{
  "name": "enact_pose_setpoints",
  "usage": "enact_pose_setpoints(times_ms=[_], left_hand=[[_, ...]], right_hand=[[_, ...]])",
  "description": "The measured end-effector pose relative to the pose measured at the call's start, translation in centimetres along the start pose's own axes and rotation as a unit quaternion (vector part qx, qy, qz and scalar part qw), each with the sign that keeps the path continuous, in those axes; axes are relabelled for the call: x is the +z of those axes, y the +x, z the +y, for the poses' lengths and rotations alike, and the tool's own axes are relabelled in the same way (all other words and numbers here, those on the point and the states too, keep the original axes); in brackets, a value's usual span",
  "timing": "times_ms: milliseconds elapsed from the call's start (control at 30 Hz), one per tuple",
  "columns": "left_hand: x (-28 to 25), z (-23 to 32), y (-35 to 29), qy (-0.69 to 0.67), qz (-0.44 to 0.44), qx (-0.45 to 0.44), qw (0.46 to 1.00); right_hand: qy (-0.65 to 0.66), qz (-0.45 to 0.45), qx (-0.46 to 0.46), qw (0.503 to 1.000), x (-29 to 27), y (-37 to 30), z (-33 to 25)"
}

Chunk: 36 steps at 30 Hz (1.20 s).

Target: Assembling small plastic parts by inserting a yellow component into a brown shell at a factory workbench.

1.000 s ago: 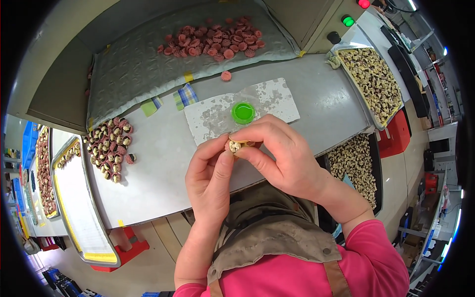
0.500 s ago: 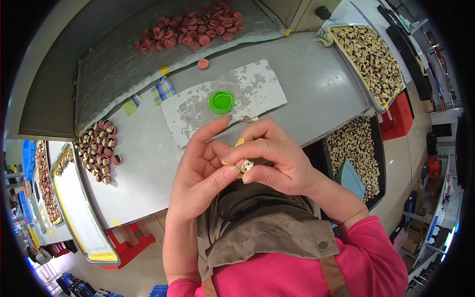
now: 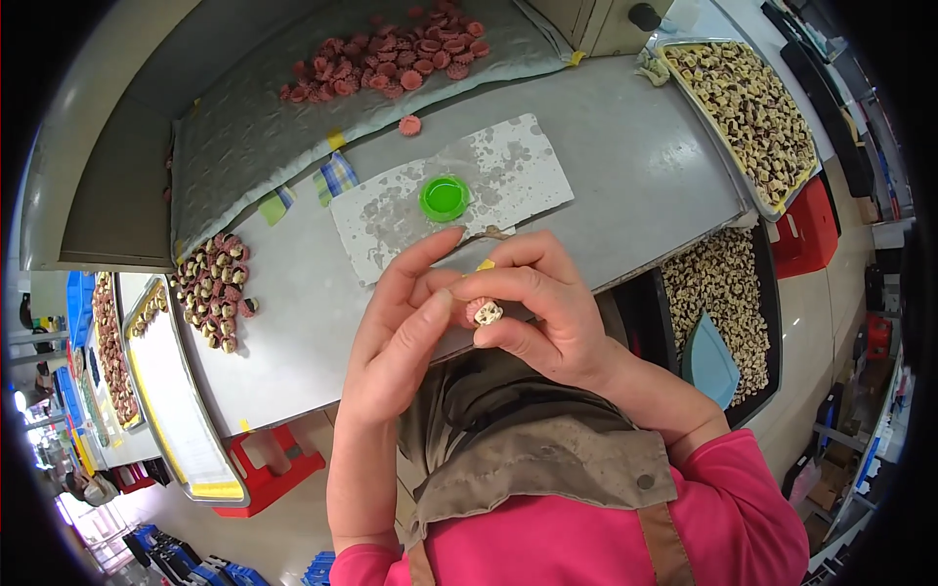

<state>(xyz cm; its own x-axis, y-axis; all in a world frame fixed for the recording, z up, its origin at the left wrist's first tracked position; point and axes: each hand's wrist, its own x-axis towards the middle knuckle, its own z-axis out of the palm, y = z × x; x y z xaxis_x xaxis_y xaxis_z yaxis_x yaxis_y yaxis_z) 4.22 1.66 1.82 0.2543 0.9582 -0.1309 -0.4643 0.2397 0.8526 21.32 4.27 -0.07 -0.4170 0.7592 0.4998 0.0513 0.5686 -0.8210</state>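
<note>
A small pink ridged cup (image 3: 476, 308) with a cream-and-dark speckled piece (image 3: 488, 313) in its mouth is held between my two hands, over the bench's near edge. My right hand (image 3: 542, 305) is closed, its index finger and thumb pinching the cup from the right. My left hand (image 3: 399, 342) curls its inner fingers against the cup's left side; its index finger stretches up and its thumb is lifted off. Something yellow (image 3: 485, 265) shows by the right fingers. Beyond the hands, a green round dish (image 3: 444, 198) rests on a spotted white board (image 3: 362, 230).
Empty pink cups (image 3: 410, 63) lie heaped on a grey padded mat (image 3: 244, 146); one loose cup (image 3: 409, 125) sits before it. Filled cups (image 3: 210, 293) cluster at left. At right are a tray of cut pieces (image 3: 747, 112) and a black bin (image 3: 772, 332) with a blue scoop (image 3: 710, 361).
My left thumb has lifted away from the cup, leaving more of its pink side visible. Both hands have risen slightly, and the whole view has shifted a little.
</note>
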Motion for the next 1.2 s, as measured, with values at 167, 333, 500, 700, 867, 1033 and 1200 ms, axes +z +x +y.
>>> enact_pose_setpoints(times_ms=[167,333,500,700,867,1033,1200], left_hand=[[0.2,0.0,0.0,0.008,-0.021,0.006,1.000],[0.7,1.0,0.0,0.048,-0.002,-0.007,0.999],[-0.2,1.1,-3.7,-0.014,0.068,0.005,0.998],[-6.8,9.2,-14.5,0.140,0.347,0.120,0.920],[-17.4,17.3,-21.7,0.415,0.525,0.233,0.706],[-29.9,19.8,-23.6,0.537,0.587,0.152,0.586],[-36.8,21.6,-23.2,0.607,0.640,0.085,0.464]], right_hand=[[-0.004,0.014,0.005,1.000,0.0,0.0,-0.3],[-0.009,0.010,-0.001,1.000,-0.2,0.9,-1.0],[-0.113,-0.050,0.000,0.992,0.7,0.3,-0.9],[-0.448,0.141,0.139,0.872,-19.4,0.0,-0.5],[-0.541,0.100,0.107,0.828,-35.9,-2.2,8.7],[-0.595,0.076,0.089,0.795,-39.3,-3.0,12.4],[-0.642,0.095,0.121,0.751,-37.4,-2.7,8.7]])
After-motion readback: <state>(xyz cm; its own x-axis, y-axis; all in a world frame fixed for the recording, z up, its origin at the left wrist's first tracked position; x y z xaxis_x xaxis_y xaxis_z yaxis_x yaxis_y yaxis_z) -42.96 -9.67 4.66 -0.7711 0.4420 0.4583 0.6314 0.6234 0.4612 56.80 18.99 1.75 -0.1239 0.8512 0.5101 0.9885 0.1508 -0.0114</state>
